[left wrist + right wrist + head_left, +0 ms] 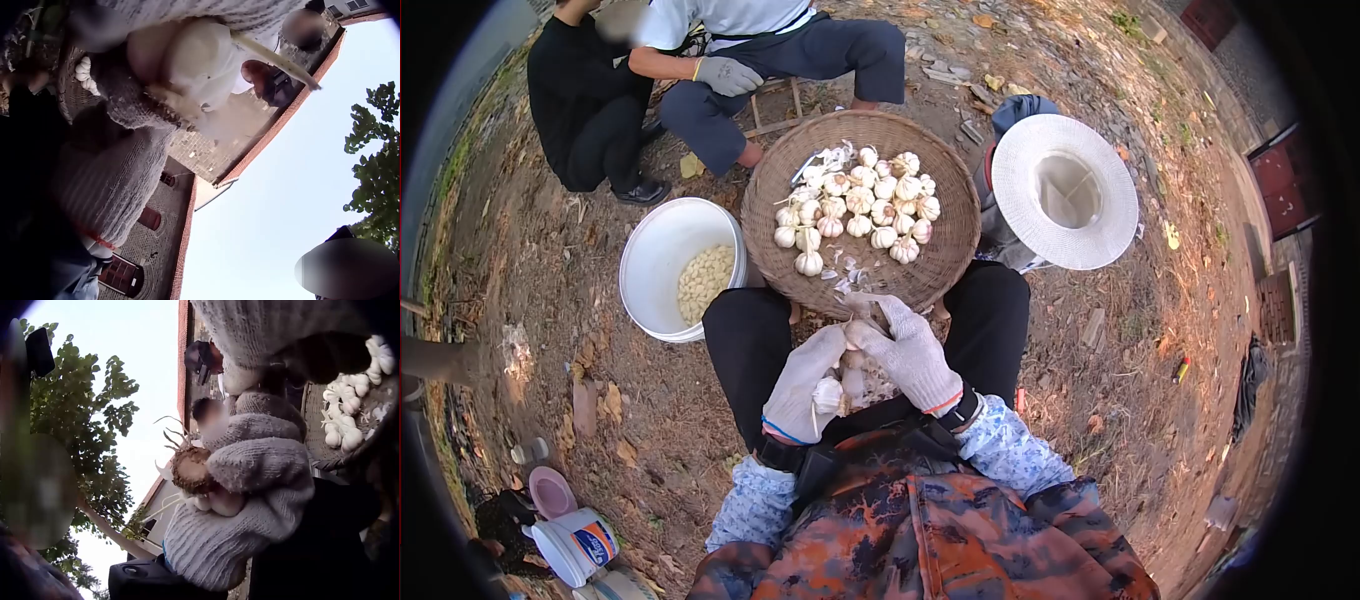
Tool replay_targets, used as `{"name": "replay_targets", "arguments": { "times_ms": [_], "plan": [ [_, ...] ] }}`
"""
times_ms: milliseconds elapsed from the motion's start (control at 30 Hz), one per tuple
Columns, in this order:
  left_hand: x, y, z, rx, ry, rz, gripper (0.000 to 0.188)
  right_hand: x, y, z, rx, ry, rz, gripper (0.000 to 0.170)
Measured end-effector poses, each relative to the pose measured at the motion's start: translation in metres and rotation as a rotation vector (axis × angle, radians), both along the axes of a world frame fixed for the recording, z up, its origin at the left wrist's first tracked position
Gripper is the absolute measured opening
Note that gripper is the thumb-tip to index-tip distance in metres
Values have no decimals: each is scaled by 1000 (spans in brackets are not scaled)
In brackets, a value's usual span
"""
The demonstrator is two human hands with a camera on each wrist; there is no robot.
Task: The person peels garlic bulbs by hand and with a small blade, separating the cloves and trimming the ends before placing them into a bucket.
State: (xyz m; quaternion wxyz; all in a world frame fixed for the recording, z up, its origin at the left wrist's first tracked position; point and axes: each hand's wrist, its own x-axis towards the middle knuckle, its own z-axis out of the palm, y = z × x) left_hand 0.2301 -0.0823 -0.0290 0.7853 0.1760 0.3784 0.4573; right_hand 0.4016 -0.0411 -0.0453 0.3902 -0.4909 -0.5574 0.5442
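The gloved left hand (256, 465) gripped a garlic bulb (192, 470), its brown root end exposed, below the gloved right hand (281, 331). White bulbs (342, 434) lay in a woven basket (312, 419) to one side; opposite, a leafy tree (94, 406) stood against pale sky (150, 337)

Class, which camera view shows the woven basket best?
The head view: the basket shows almost whole from above, with garlic inside. The left wrist view gives only a small piece; the right wrist view, a larger but cut-off section.
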Motion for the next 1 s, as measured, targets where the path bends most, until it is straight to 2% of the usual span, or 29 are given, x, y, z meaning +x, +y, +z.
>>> {"name": "replay_targets", "arguments": {
  "times_ms": [33,167,233,267,300,367,400,467,633,700,833,867,900,967,1000],
  "plan": [
    [1,0,-1,-12,-11,37,35,0,0,1,126,-228,-4,41],
    [-10,14,-3,-141,-126,61,33,10,-4,13,81,-254,68,34],
    [-14,19,-9,-257,-141,48,31,16,-7,29,-172,-296,274,30],
    [-5,19,0,-285,-18,111,32,16,-13,23,-22,-313,271,29],
    [-5,18,4,-286,-19,108,32,15,-16,19,-24,-314,269,29],
    [-6,15,7,-225,58,71,31,11,-19,15,121,-312,253,30],
    [-5,14,7,-225,58,71,31,10,-19,15,131,-312,258,33],
    [-3,12,5,-121,286,54,32,6,-21,14,148,-328,248,32],
    [-11,10,7,-62,443,-18,28,4,-23,11,258,-401,263,30],
    [-12,11,14,-43,480,-53,28,4,-24,9,347,-549,306,29],
    [-16,12,27,-41,365,-89,33,9,-17,13,367,-500,312,24],
    [-17,12,27,-15,296,-89,37,10,-14,8,328,-354,313,23],
    [-14,13,25,-15,295,-88,37,11,-13,5,288,-208,311,23],
    [-6,12,16,36,440,88,40,11,-12,2,279,-224,317,24],
    [-6,10,12,36,438,88,40,12,-12,1,268,-239,322,24]
  ]
}}
